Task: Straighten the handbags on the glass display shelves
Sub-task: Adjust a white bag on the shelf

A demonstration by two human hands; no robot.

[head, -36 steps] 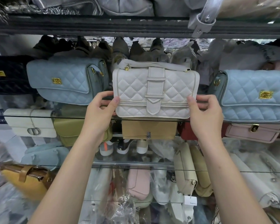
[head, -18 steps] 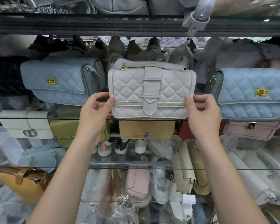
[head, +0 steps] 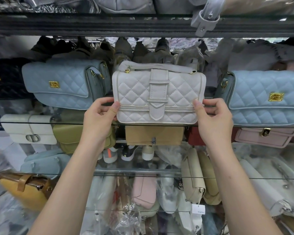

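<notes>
Seen from the head camera, a person is holding a white quilted handbag at the centre of the frame, upright and facing front, its buckled strap running down the middle of the flap. The left hand is pinching the bag's lower left edge, thumb on the front and fingers curled behind. The right hand is gripping the lower right edge in the same way. The bag's base is lying level with the front edge of the glass shelf; whether it is resting on the glass cannot be told. Its wrapped handle is lying flat along the top.

On the same shelf, the left blue handbag is sitting just beside the white one at centre left, turned slightly so that its side panel is showing. The right blue handbag is standing at centre right, near the right hand. A black quilted bag is showing at the far left edge.

Below the glass, a tan bag is sitting directly under the white handbag, with an olive bag and a cream bag to its left and a pink bag to its right. A yellow bag is lying at lower left. A grey strap is hanging over the dark upper shelf at upper right.
</notes>
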